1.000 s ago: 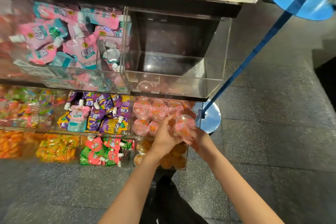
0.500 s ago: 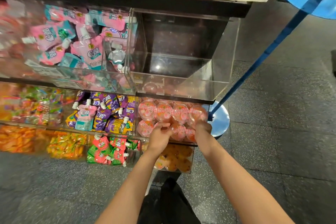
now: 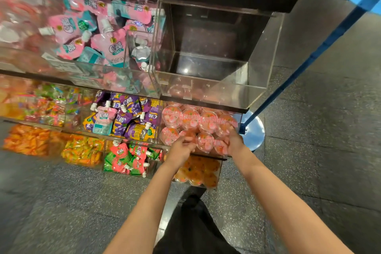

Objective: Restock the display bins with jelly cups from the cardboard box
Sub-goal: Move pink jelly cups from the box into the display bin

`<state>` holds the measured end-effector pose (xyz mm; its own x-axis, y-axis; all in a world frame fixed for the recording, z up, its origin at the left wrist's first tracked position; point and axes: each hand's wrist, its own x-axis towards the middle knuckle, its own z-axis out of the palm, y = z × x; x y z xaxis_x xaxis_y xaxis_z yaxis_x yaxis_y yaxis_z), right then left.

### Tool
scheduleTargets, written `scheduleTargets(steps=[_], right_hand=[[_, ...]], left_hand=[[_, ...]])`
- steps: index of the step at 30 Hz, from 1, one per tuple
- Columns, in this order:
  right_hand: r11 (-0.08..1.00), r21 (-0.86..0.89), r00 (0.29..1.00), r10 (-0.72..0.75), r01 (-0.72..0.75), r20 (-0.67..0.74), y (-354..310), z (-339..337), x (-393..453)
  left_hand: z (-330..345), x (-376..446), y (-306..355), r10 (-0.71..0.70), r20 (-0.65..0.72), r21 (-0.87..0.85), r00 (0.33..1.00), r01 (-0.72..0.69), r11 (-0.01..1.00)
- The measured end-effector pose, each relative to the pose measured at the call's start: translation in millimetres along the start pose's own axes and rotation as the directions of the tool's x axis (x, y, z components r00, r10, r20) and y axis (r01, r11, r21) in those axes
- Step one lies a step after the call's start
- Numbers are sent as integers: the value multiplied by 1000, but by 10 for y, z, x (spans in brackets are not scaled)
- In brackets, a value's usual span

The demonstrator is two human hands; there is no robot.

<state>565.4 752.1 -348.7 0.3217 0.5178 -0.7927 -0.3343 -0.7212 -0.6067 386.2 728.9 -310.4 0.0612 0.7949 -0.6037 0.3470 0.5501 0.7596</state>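
Both hands reach into the peach jelly cups (image 3: 199, 128): right hand (image 3: 234, 140) cupped against the bin's right-side cups, left hand (image 3: 181, 148) loosely curled, grip unclear

Both arms extended fwd; left hand (image 3: 179, 150) fingers curled, right hand (image 3: 235, 142) beside it, grip unclear.

peach jelly cups (image 3: 190, 118) in the display bin (image 3: 231, 158)
clear round cups, pink-printed lids up, packed touching in two rows
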Motion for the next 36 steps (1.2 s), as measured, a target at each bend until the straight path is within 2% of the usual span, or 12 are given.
scheduleTargets(steps=[3, 8, 12, 15, 17, 19, 22, 27, 30, 33, 36], right_hand=[[996, 89, 1000, 25, -25, -1, 51, -11, -224], [999, -50, 977, 1, 10, 211, 274, 435, -868], [986, -131, 913, -39, 100, 407, 549, 997, -1491], [975, -207, 890, 23, 81, 456, 828, 1488, -2066], [947, -289, 828, 49, 139, 559, 1169, 1930, -2580], [904, -358, 787, 40, 235, 616, 1356, 2188, -2864], [771, -466, 693, 44, 434, 719, 1971, 2724, -3532], [549, -459, 454, 156, 698, 877, 3091, 3545, -4746], [496, -421, 327, 268, 760, 906, 3737, 3855, -5438], [456, -376, 207, 377, 806, 903, 4360, 4114, -6017], [432, -346, 117, 473, 833, 873, 4973, 4434, -6511]], left_hand=[[-135, -164, -46, 30, -11, -15, 999, -31, 999], [-593, -566, -305, 94, -132, -91, 987, -107, 990], [-1100, -1078, -647, 120, -247, -211, 962, -174, 962], [-1597, -1555, -1047, 125, -340, -243, 932, -215, 946], [-2015, -2042, -1471, 73, -441, -289, 895, -219, 932], [-2247, -2348, -1736, 50, -485, -272, 873, -205, 940], [-2740, -3103, -2439, -41, -592, -329, 805, -196, 924], [-3335, -4413, -3568, -275, -760, -420, 589, -122, 899], [-3547, -4982, -4158, -390, -805, -498, 448, -151, 854], [-3700, -5468, -4620, -473, -809, -561, 349, -215, 800], [-3909, -5878, -5058, -524, -813, -579, 253, -263, 772]])
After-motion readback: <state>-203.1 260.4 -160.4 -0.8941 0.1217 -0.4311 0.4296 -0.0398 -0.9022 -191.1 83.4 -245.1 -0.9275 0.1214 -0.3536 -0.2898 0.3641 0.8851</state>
